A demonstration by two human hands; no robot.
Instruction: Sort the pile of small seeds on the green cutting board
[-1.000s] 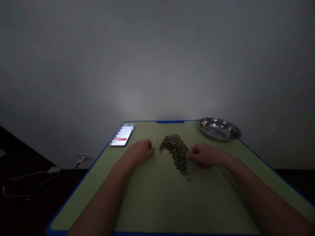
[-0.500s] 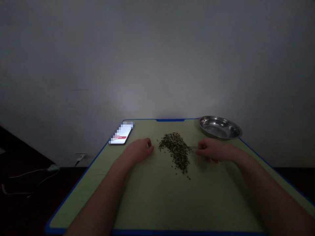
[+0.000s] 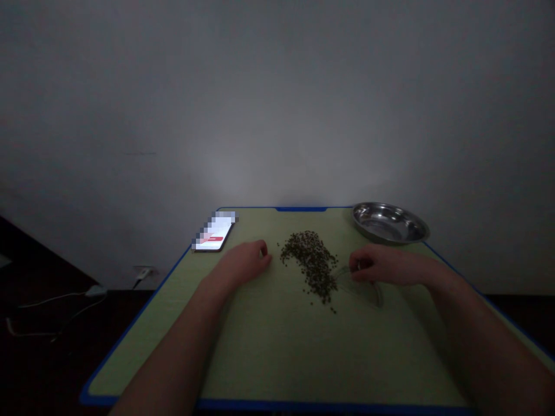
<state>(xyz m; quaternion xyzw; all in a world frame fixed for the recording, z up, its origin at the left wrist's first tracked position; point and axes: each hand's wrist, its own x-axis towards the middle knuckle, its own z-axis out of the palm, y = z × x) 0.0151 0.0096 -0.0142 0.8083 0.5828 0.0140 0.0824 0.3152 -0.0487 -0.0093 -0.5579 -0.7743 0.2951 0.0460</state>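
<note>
Fingers bunched nearly together, the right hand [image 3: 376, 264] pinches a clear object [image 3: 379, 296], partly covered and barely discernible. Dark grains [image 3: 315, 263] lie between both hands' fingertips; the left hand [image 3: 246, 261] curls loosely, its grip hidden, so I cannot tell what it holds.

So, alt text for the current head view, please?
Right hand holds a clear object beside a pile of small dark pieces on a green table; the left hand is curled opposite. Farther back sit a phone and metal bowl.
</note>
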